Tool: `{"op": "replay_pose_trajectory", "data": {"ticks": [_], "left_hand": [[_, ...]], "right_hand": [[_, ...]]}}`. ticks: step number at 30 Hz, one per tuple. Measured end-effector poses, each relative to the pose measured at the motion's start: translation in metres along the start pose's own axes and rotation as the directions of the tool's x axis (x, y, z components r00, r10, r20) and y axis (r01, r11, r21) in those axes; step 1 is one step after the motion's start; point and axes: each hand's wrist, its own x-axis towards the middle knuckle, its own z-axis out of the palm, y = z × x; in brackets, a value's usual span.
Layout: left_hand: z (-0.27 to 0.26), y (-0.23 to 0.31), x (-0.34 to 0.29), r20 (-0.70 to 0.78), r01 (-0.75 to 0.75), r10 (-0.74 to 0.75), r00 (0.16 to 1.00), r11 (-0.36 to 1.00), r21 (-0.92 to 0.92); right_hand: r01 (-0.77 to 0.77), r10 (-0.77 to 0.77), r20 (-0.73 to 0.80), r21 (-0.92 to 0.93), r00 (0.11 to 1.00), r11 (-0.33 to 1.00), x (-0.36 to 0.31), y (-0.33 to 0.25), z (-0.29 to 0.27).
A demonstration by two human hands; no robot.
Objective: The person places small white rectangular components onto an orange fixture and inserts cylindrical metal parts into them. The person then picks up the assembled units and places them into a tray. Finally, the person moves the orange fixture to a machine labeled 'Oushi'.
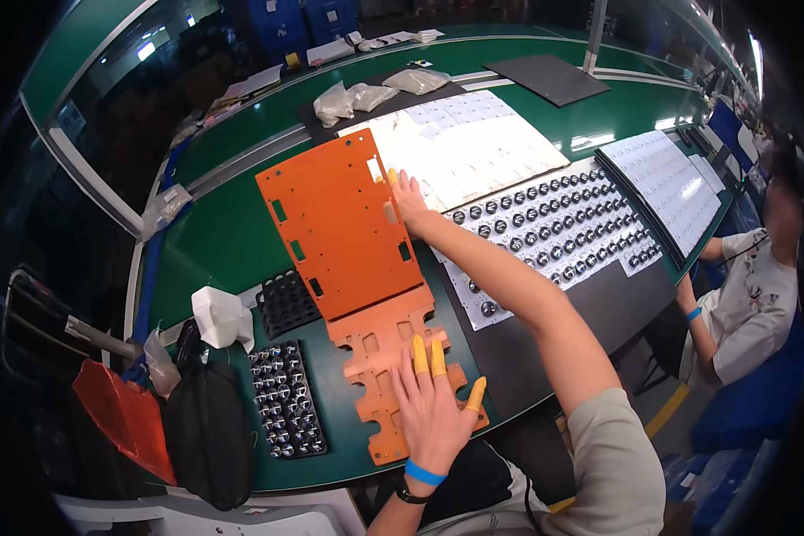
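Observation:
An orange plate [341,228] with slots and small holes stands raised at the far end of a notched orange fixture [380,415]. My right hand [407,202] grips the plate's right edge, its fingers partly hidden by the plate. My left hand [433,420] lies open on the fixture, fingers spread, with yellow finger cots on several fingers. Left of the fixture sits a black tray [288,402] filled with shiny round dark parts. Behind that tray is another black tray [288,302] with round pockets.
Right of the fixture, a white board [545,234] carries rows of black round parts. Beyond lie white sheets [482,147], plastic bags [366,96] and a dark panel [548,79]. A white crumpled wrap [221,317] and a black bag [207,429] are at left. A co-worker [746,286] is at right.

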Motion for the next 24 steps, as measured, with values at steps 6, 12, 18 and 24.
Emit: {"op": "replay_pose_trajectory", "data": {"ticks": [6, 12, 18, 24], "left_hand": [[0.003, 0.005, 0.001, -0.023, -0.03, 0.029, 0.999, 0.999, -0.041], [0.002, -0.001, -0.002, -0.021, 0.011, -0.011, 1.0, 1.0, -0.005], [0.005, 0.004, 0.0, -0.015, -0.022, 0.022, 1.0, 1.0, -0.022], [0.003, 0.0, 0.0, -0.005, -0.001, 0.001, 1.0, 1.0, -0.005]], "right_hand": [[-0.123, 0.085, -0.364, -0.085, 0.927, 0.989, 0.015, 0.008, 0.061], [-0.078, 0.049, -0.393, -0.057, 0.918, 0.995, 0.028, -0.02, 0.051], [0.152, -0.097, -0.631, 0.033, 0.77, 0.988, 0.039, 0.001, 0.072], [0.225, -0.181, -0.578, 0.004, 0.796, 0.974, 0.035, -0.022, 0.047]]}}
